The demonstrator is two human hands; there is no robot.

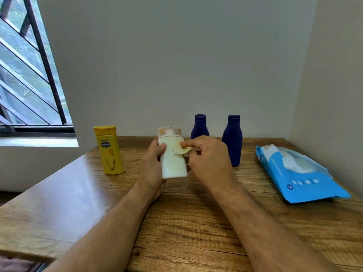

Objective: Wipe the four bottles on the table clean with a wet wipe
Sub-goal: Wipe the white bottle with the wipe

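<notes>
While the left hand (pixel 152 163) wraps its grip around the side of a cream-white bottle (pixel 172 160), thumb across the front, the right hand (pixel 206 158) pinches a small, yellow-stained wet wipe (pixel 183 150) between thumb and forefinger and holds it against the bottle's upper front. The bottle is lifted just above the wooden worktop (pixel 186 222), roughly upright with a slight tilt, its pale cap (pixel 170 131) smudged with orange-brown marks.

To the left of it, a yellow lotion bottle (pixel 109 150) with a yellow flip cap stands upright on the worktop, apart from the hands. Behind the right hand, two dark blue bottles stand near the wall: one (pixel 200 126) is largely hidden by the fingers, the other (pixel 232 140) stands further right and slightly nearer, its body in full view. Well to the right lies a blue pack of wet wipes (pixel 298 177), flat on the worktop, its top flap open and a white wipe bunched up out of the opening.

A barred window (pixel 29 65) fills the upper left, and plain walls meet in a corner beyond the worktop.
</notes>
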